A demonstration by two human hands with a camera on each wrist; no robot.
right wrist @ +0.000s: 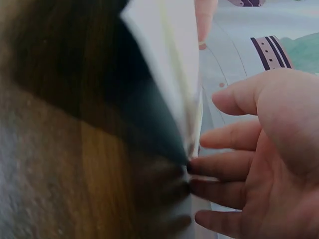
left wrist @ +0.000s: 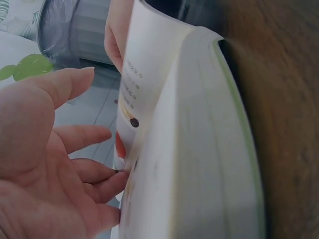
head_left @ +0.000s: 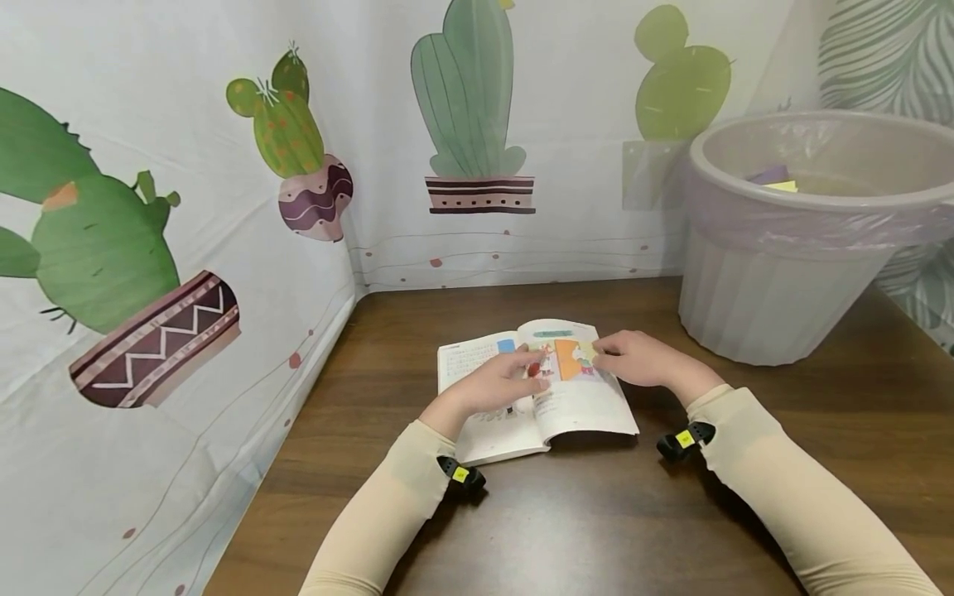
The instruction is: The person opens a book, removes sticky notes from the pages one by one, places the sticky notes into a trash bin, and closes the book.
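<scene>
An illustrated book [head_left: 585, 407] lies spread on the table, with text and a colour picture on its right-hand page. Over the middle of the book, my left hand [head_left: 488, 385] has its fingers extended, their tips at the pages; in the left wrist view its thumb stands apart from the page block [left wrist: 214, 149]. My right hand [head_left: 639, 359] is at the book's upper right edge. Seen from the right wrist, the fingers of that hand [right wrist: 269, 154] are spread, with fingertips along the page edge and the thumb off the paper. The right-hand pages bow upward, their outer edge raised.
A large grey bin [head_left: 775, 290] with a plastic liner and purple and yellow items inside stands at the right of the brown wooden table [head_left: 566, 530]. Behind hangs a white cactus-print cloth [head_left: 387, 232], which also borders the left side. Black wrist cameras sit on both sleeves.
</scene>
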